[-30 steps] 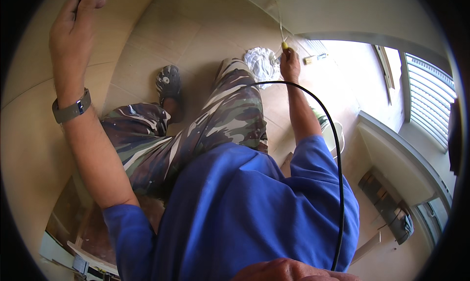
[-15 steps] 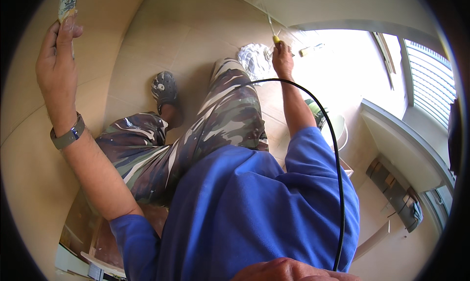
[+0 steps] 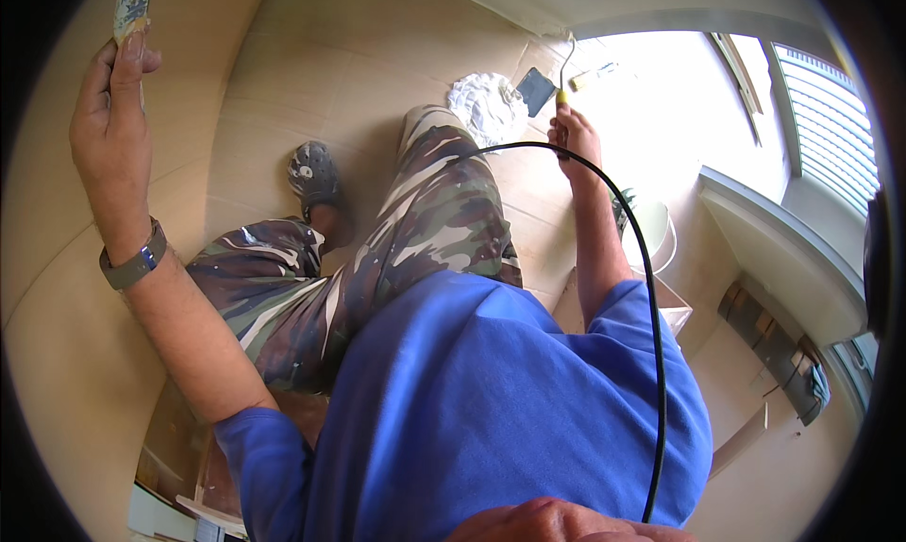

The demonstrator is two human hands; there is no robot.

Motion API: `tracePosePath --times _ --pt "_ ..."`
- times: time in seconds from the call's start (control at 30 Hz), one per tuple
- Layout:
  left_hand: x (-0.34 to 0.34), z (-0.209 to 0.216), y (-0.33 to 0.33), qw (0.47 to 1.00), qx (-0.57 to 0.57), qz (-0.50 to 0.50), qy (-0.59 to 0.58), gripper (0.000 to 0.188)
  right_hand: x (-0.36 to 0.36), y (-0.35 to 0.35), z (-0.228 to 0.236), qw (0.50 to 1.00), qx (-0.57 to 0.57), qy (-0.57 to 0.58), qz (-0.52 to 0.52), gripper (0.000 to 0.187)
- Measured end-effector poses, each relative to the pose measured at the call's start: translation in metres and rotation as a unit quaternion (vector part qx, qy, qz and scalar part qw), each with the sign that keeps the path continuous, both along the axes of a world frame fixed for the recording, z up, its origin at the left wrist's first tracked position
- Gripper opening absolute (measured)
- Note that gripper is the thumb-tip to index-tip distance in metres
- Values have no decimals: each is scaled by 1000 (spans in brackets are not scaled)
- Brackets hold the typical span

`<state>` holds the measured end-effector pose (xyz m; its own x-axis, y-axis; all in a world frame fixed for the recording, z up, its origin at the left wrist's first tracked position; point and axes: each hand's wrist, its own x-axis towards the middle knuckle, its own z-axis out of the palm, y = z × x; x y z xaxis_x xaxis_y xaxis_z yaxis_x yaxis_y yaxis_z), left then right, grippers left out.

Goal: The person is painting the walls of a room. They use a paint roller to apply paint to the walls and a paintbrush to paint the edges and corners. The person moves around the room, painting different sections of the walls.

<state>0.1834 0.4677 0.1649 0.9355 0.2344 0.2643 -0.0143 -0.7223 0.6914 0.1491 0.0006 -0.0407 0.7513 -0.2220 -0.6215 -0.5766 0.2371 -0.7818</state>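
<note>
My left hand [image 3: 115,132] is raised at the upper left against a beige wall [image 3: 57,287], its fingers holding a flat paint-spattered tool [image 3: 130,4] whose upper end leaves the picture. My right hand [image 3: 574,141] reaches forward and grips the yellow handle of a small paint roller [image 3: 569,66] with a bent metal frame, near the bright window sill. A black cable [image 3: 651,287] arcs from near that hand down across my blue shirt. Camouflage trousers and one grey shoe [image 3: 314,176] show below.
A crumpled white cloth [image 3: 486,106] and a dark flat object [image 3: 536,89] lie on the cardboard-covered floor [image 3: 377,61]. A white bucket [image 3: 653,233] stands to the right. A window with a slatted shutter [image 3: 830,117] and sill [image 3: 783,250] fills the right side.
My left hand has swung outward to the left with the flat tool coming into view above it. My right hand with the roller shifted slightly toward the window; the view turned a little.
</note>
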Motion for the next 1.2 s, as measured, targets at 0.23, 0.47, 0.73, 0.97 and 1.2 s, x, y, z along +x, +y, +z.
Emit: tracePosePath --times 0.23,0.47,0.73,0.97,1.2 --pt "2 -1 0 998 33 30 34 35 41 5 -13 993 92 26 -72 13" --pt "2 -4 2 1000 15 11 14 35 58 19 -17 991 73 48 -103 13" --pt "7 -4 3 1000 -1 -1 12 36 67 27 -28 990 100 44 -88 9" --pt "5 4 -2 1000 -4 11 9 37 70 56 -11 991 78 50 -100 10" --pt "7 15 -14 1000 -13 -2 6 34 77 81 -3 979 180 21 -97 8"
